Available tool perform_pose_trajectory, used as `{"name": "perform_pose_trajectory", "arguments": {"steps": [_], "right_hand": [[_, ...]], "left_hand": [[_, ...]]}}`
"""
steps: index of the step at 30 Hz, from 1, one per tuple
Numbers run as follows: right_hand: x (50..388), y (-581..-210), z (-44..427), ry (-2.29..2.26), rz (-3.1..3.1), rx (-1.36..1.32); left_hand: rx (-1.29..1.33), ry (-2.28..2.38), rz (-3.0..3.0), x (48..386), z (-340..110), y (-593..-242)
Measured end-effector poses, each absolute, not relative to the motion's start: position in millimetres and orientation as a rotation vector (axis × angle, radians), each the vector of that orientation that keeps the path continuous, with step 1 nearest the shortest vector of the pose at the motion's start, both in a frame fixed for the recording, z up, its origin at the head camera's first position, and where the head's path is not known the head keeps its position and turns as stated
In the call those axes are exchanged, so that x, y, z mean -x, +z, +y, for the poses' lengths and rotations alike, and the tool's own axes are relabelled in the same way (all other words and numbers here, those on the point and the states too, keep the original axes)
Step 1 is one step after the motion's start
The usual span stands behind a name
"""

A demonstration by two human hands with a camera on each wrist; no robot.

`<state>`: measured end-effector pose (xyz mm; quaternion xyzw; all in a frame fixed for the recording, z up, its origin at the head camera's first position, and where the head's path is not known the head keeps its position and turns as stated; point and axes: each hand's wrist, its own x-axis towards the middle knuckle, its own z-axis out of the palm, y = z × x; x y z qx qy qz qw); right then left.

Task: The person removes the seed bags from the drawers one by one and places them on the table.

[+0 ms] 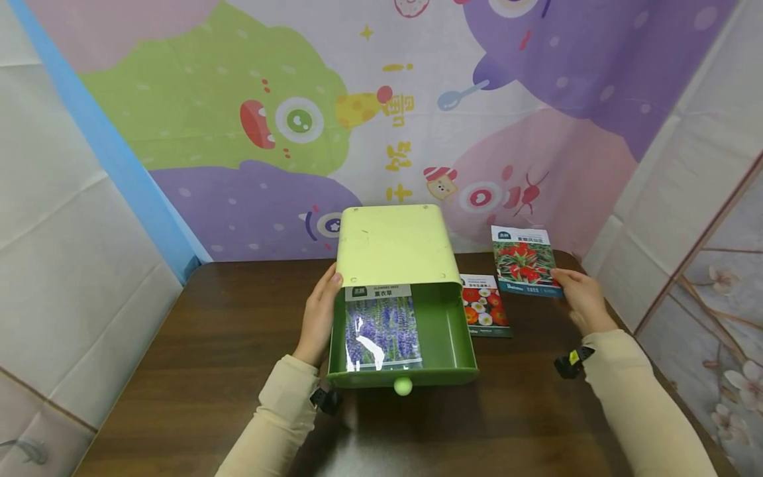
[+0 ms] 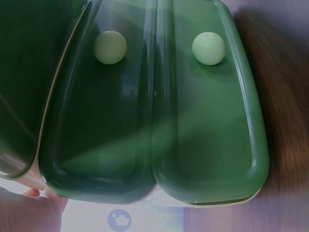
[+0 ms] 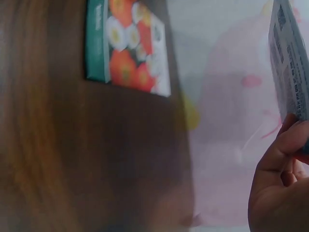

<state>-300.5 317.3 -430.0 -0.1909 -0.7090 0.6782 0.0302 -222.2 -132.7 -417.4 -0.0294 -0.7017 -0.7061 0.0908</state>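
Note:
A small storage box with a pale-green top stands on the table, its upper green drawer pulled out. Inside that drawer, on its left side, lies a purple lavender seed packet. My left hand rests against the box's left side, fingers fairly straight. In the left wrist view, two lower drawer fronts with round knobs are closed. Raised to the right of the box, my right hand pinches a seed packet with red flowers by its lower right corner. The right wrist view shows this packet's printed back.
Another seed packet, with red, orange and white flowers, lies on the brown table just right of the box. A cartoon-printed cloth hangs behind the table. Pale panels stand at both sides.

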Motion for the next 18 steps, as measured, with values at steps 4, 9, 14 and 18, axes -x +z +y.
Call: {"name": "perform_pose_trajectory", "arguments": {"steps": [4,9,14,18], "right_hand": [[305,-446,324,2.007,-2.2,0.671],[310,-464,330,1.864,-2.251,0.738],[310,-478,335,1.725,-2.345,0.755],[308,-486,338,1.685,-2.406,0.761]], "left_hand": [[0.093,-2.088,-2.091,223,-133,-418],[0.088,-2.085,-2.091,223,-133,-419],[0.071,-2.131,-2.069,222,-132,-419],[0.069,-2.152,-2.058,221,-131,-419]]}}
